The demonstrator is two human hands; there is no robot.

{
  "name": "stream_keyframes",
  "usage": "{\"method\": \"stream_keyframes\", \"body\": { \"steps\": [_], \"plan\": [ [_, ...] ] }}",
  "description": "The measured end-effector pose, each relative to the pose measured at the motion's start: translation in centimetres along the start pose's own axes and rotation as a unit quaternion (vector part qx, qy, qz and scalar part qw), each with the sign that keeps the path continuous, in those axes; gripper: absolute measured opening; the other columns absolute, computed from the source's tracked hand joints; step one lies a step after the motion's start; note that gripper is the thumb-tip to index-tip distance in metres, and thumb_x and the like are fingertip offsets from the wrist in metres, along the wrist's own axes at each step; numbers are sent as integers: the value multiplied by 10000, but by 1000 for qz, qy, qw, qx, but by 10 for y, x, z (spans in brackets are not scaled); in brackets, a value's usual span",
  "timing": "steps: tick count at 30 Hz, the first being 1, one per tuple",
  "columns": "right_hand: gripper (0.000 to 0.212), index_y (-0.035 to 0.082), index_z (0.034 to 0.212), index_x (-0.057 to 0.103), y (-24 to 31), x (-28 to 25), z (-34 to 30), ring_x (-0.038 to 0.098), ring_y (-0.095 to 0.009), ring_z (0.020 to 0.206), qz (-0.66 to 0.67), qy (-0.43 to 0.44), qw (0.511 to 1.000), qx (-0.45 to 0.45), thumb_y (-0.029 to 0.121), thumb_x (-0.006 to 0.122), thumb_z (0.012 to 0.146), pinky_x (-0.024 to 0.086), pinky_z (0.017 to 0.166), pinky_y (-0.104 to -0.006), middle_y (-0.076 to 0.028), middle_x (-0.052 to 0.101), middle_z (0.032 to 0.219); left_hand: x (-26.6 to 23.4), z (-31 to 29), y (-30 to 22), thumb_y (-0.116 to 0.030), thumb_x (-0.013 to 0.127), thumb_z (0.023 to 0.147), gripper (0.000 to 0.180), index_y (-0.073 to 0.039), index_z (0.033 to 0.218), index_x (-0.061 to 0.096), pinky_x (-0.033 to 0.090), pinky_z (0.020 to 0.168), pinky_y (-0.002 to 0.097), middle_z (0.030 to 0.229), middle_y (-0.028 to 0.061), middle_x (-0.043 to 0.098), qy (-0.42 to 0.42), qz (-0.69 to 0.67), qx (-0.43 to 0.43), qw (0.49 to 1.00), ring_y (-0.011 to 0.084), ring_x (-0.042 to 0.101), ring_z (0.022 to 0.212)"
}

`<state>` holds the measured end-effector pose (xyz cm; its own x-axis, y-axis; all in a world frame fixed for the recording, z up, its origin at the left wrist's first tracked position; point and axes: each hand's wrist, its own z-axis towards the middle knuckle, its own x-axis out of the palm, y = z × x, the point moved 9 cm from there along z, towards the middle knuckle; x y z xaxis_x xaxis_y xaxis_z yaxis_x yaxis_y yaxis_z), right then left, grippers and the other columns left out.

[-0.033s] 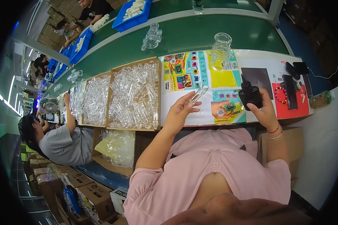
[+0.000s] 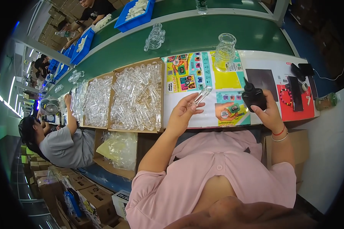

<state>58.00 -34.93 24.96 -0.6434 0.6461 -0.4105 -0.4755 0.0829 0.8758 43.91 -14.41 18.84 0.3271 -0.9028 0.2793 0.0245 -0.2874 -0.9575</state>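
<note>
Between the thumb and fingers of my left hand (image 2: 184, 111) is a small clear plastic tube (image 2: 202, 96), slanting up to the right with its rounded end free. My right hand (image 2: 270, 110) is wrapped round a black squeeze bottle (image 2: 253, 97) with a thin pointed nozzle, held upright with a slight lean to the left. The nozzle stays apart from the tube. Beneath both hands lie colourful printed sheets (image 2: 187, 74) on the bench. Just beyond, a clear ribbed plastic vessel (image 2: 225, 53) stands upright.
Left of me, cardboard trays (image 2: 162, 99) hold many clear tubes. Clear moulded parts (image 2: 155, 37) lie on the green bench (image 2: 187, 34). To the right are a phone (image 2: 295, 93), a beaded bracelet (image 2: 286, 97) and a jar (image 2: 326, 100). A co-worker in grey (image 2: 67, 147) sits at the left.
The black bottle's nozzle has tipped slightly left and down. My left hand and the clear tube have hardly moved.
</note>
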Motion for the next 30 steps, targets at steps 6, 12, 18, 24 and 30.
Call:
{"method": "stream_keyframes", "body": {
  "steps": [6, 12, 18, 24, 30],
  "plan": [
    [480, 20, 1125, 424, 36, -7, 11, 505, -135, 927, -5, -1, 998, -56, 63, 673, 717, 394, 828, -257, -55, 519, 1018, 4, -12, -32, -37, 516, 858, 280, 22, 1126, 462, 505, 793, 304, 1155, 138, 483, -50, -23, 76, 996, 228, 588, 935],
    [527, 16, 1096, 456, 55, -46, 27, 529, -141, 902, 211, -130, 963, -107, 148, 749, 678, 417, 805, -256, -52, 543, 949, 19, -22, -50, 44, 571, 793, 300, 30, 1082, 493, 505, 795, 301, 1157, 145, 486, -59, -7, 121, 991, 214, 587, 933],
    [438, 16, 1153, 439, 36, -40, 40, 528, -205, 994, 526, -235, 812, -92, 197, 622, 799, 437, 861, -335, -119, 518, 1073, 31, -27, -53, 70, 614, 749, 320, 29, 1046, 500, 481, 837, 288, 1112, 148, 531, -53, 13, 145, 988, 185, 573, 959],
    [351, -5, 1016, 455, 60, 4, 40, 532, -132, 771, 481, -224, 846, -57, 305, 495, 858, 490, 602, -249, -107, 498, 898, 42, -30, -53, 94, 602, 744, 340, 28, 1048, 465, 462, 877, 304, 1152, 178, 509, -41, -25, 187, 981, 201, 552, 1008],
    [432, -18, 975, 462, 98, 12, 22, 497, -154, 781, 258, -185, 938, -138, 369, 556, 809, 459, 620, -237, -125, 482, 890, 41, -36, -61, 128, 558, 754, 322, 36, 1038, 435, 447, 907, 333, 1168, 219, 487, -25, -51, 230, 971, 240, 522, 1065]
  ]
}}
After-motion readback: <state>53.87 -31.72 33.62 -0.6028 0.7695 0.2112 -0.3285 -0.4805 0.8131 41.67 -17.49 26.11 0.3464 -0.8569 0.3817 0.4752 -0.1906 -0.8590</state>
